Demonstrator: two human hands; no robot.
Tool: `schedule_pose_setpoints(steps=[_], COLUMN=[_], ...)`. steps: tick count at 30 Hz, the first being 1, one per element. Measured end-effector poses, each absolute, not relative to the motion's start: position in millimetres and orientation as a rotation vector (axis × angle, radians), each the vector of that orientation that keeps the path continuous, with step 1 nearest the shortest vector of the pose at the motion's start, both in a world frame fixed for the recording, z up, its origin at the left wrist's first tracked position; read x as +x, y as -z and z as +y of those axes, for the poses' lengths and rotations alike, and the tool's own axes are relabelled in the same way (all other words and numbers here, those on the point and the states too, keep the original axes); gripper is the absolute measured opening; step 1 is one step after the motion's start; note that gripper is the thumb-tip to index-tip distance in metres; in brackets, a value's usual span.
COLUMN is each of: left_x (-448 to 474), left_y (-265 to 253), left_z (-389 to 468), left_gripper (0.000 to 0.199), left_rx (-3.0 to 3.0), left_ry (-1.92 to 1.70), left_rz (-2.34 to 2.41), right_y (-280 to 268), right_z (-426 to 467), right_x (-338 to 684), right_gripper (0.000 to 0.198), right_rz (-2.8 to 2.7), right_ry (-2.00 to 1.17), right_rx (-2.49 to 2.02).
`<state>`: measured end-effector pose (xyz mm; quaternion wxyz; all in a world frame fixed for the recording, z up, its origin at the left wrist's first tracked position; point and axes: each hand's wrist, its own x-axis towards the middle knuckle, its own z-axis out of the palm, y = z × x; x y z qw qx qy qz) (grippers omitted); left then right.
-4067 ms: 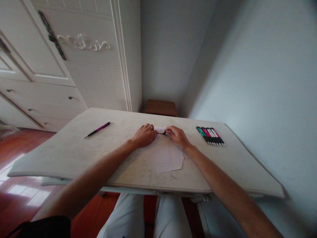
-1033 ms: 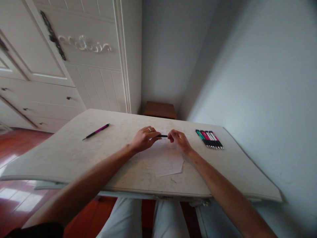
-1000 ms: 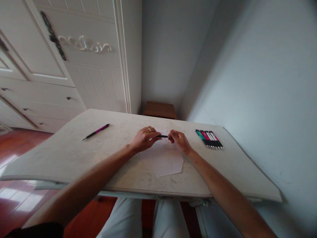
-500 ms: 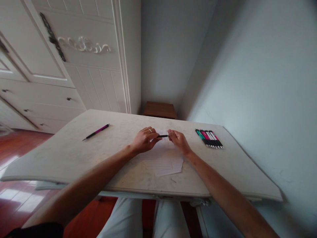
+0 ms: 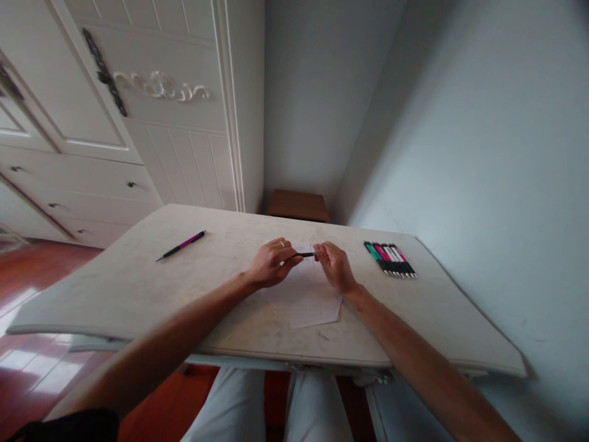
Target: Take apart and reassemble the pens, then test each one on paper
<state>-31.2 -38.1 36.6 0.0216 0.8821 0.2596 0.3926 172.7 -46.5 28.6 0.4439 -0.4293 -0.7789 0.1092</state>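
Between my two hands lies a pen point(image 5: 304, 254), its black middle showing while both ends are hidden in my fingers. My left hand point(image 5: 271, 263) is closed round one end, a ring on one finger. My right hand point(image 5: 335, 266) pinches the other end. Under the hands are white paper sheets point(image 5: 310, 301) with faint lines. A purple and black pen point(image 5: 181, 245) rests by itself on the left of the table. Over on the right, several pens point(image 5: 390, 260) with green, pink and white barrels lie side by side in a row.
The pale table point(image 5: 221, 319) has a worn top. Behind it stand a white cabinet point(image 5: 184, 153) on the left and a brown wooden piece of furniture point(image 5: 299, 205) in the corner. A grey wall point(image 5: 483, 153) borders the right side.
The whole view has shifted very slightly. Both hands keep hold of the pen in nearly the same place, and the other pens have not moved.
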Motion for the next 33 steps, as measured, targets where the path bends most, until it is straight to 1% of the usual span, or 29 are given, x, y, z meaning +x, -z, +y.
schedule_pose_setpoints(steps=[12, 18, 23, 31, 33], left_x=[-28.0, -25.1, -20.9, -13.2, -12.5], left_y=[-33.8, -38.0, -35.7, -35.3, -35.7], left_z=[-43.4, -48.1, -48.8, -45.9, -44.6], left_gripper=[0.04, 0.044, 0.05, 0.059, 0.061], left_rx=[2.581, 2.335, 1.983, 1.625, 1.586], left_ry=[-1.142, -1.091, -1.014, -0.931, -0.895], left_rz=[0.916, 0.946, 0.976, 0.928, 0.913], right_y=[-30.7, -29.7, -30.4, -29.2, -28.7], right_z=[-49.3, -50.5, -51.1, -53.1, -52.7], right_x=[171.1, 170.7, 170.0, 167.3, 165.4], right_gripper=[0.045, 0.044, 0.042, 0.042, 0.044], right_rz=[-1.945, -1.953, -1.958, -1.85, -1.807], right_ry=[-0.233, -0.186, -0.15, -0.297, -0.381], right_rx=[-1.062, -1.047, -1.023, -1.059, -1.072])
